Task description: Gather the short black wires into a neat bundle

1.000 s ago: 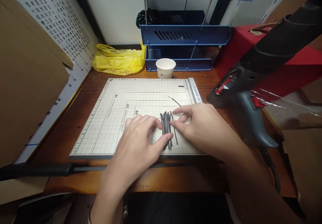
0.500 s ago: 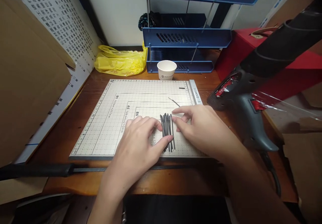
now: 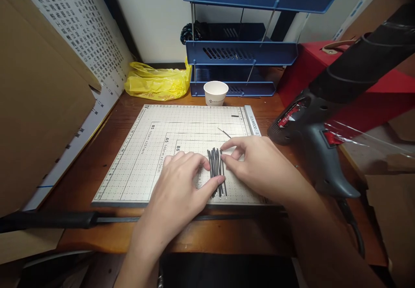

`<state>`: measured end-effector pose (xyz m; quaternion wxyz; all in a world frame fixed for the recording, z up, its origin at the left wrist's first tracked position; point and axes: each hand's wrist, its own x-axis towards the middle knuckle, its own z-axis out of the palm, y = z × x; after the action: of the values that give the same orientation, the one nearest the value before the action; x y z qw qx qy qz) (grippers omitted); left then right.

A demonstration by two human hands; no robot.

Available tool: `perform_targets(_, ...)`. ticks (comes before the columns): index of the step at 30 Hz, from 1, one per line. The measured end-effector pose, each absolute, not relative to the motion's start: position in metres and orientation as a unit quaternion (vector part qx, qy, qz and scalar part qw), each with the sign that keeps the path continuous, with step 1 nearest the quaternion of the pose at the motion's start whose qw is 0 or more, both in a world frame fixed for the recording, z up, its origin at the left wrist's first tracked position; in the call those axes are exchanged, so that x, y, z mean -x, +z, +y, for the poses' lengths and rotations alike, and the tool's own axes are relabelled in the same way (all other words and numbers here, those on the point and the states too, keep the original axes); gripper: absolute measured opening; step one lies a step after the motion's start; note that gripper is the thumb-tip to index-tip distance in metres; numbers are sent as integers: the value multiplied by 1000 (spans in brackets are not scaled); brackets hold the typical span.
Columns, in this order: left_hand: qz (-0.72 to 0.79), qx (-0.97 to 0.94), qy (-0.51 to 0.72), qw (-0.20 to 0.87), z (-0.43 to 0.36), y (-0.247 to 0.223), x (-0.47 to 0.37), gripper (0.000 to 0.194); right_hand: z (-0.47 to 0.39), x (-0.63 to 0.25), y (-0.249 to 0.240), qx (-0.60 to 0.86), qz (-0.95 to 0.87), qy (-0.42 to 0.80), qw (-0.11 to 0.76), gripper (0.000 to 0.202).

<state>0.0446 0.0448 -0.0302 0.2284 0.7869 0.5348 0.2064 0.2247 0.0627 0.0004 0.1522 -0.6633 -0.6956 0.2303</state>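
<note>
Several short black wires [image 3: 214, 165] with bare silvery tips lie side by side on a cream gridded cutting board [image 3: 132, 158]. My left hand [image 3: 180, 188] rests around the bundle, its index finger at the left side and its thumb across the lower right wires. At the upper right end of the row, my right hand [image 3: 256, 160] pinches the top of the outermost wire between thumb and index finger. One separate wire [image 3: 224, 132] with a long stripped end lies just beyond my right fingers, partly hidden by them.
Beyond the board are a white paper cup [image 3: 216, 93], a yellow plastic bag [image 3: 158, 83] and a blue tiered rack [image 3: 240, 54]. A heat gun [image 3: 311, 119] stands at right before a red box [image 3: 350, 76]. The cutter's black handle [image 3: 61, 219] runs along the front.
The view has shifted slightly. My right index finger has come down onto the end of the outermost wire. My left hand stays on the bundle.
</note>
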Motion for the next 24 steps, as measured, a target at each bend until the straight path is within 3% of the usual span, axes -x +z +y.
perform_targets(15,533,-792,209,212,45,-34,-45,19,62,-222,-3,659,-704,214,157,25)
perform_targets(24,547,-785,197,212,44,-29,-48,26,61,-224,-6,649,-705,223,180,26)
